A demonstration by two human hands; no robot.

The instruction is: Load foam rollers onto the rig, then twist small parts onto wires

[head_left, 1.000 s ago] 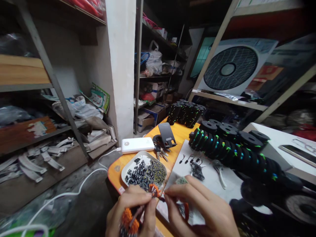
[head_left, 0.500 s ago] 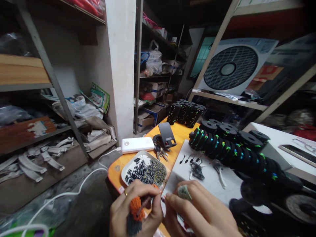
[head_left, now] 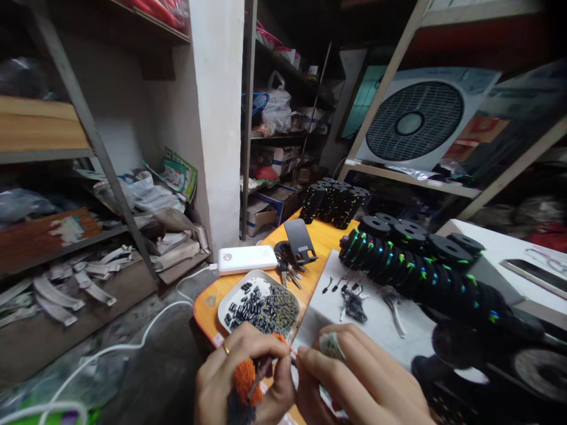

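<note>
Both hands meet at the front edge of the table, fingertips pinched and nearly touching. My left hand point(head_left: 245, 375), with a gold ring, is closed on a thin orange-red strand point(head_left: 293, 352) that shows between the fingertips. Against its curled fingers sits an orange and dark grey textured piece point(head_left: 246, 382), like knitted fabric; I cannot tell whether it is worn or held. My right hand point(head_left: 358, 375) is closed too, pinching at the strand's other side, with a pale green wrap point(head_left: 331, 345) around one finger. What lies beneath the palms is hidden.
Just beyond my left hand stands a white tray point(head_left: 224, 301) of small black and grey-yellow parts. Behind it are a white power bank point(head_left: 247, 260), keys point(head_left: 290, 274) and a phone stand point(head_left: 300, 242). Black spools with bright line point(head_left: 416, 271) stretch along the right.
My left fingertips have shifted slightly, and more of the orange-red strand shows between the two hands. My right hand has hardly moved.
</note>
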